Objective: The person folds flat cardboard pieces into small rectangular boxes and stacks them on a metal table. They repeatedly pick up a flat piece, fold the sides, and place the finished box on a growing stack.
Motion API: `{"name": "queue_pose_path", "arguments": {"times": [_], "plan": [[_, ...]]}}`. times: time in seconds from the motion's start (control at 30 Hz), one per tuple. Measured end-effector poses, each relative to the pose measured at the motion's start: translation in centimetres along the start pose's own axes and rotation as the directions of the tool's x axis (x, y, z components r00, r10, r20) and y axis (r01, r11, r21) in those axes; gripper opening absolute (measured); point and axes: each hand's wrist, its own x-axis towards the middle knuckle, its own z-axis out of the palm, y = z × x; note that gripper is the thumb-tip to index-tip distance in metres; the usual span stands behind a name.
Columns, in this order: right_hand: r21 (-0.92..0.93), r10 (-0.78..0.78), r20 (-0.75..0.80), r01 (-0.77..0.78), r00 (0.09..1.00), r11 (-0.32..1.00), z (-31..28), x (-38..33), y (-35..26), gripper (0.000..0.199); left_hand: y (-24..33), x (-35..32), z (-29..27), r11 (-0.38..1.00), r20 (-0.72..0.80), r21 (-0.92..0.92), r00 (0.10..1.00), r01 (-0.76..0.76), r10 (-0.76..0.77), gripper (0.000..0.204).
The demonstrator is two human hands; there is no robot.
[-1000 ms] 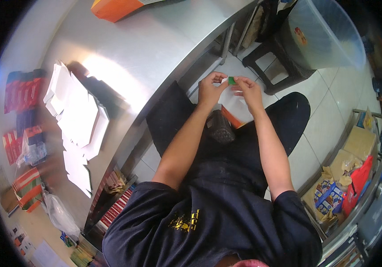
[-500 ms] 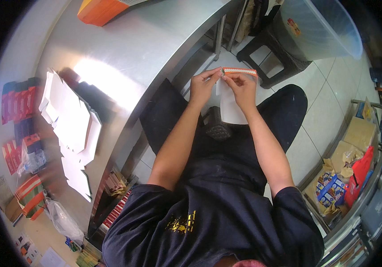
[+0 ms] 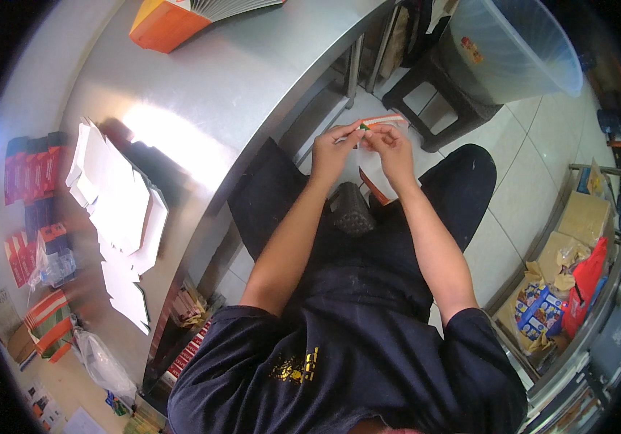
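Green piece: small, pinched at the fingertips where the left hand [image 3: 331,148] and right hand [image 3: 391,152] meet; its point is here [image 3: 365,127], and whether it is joined to the carton cannot be told.
White-and-orange carton [image 3: 378,173]: held up between the knees, over the floor, clear of the desk [image 3: 252,87].
Fingers: closed in a fine grip on both sides; the carton's upper edge seems partly clasped by the right.
Handling: the green piece is best worked with light, opposed thumbs; the carton should be steadied by the right hand so that its thin panel is not creased.
Orange strip [image 3: 384,118]: partly covered by the right hand now, whereas it was shown long and level half a second ago.
Lower orange edge [image 3: 373,186]: exposed now, hidden then.
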Motion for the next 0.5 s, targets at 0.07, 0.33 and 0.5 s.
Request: {"name": "queue_pose_path", "arguments": {"times": [0.07,0.33,0.5], "plan": [[-0.058,-0.064,-0.009,0.064,0.998,0.996,0.3,-0.3,0.6,0.019,0.4,-0.3,0.3,0.992,-0.025,0.107,0.997,-0.066,0.070,0.034],[-0.030,0.038,0.024,-0.037,0.999,0.999,-0.4,0.0,2.8,0.022,0.3,-0.7,1.0,0.986,-0.128,0.138,0.985,-0.098,0.115,0.029],[-0.051,0.082,0.054,-0.080,0.995,0.996,-0.1,0.2,2.8,0.021,0.0,-0.4,1.2,0.952,-0.152,0.233,0.960,-0.197,0.236,0.027]]}}
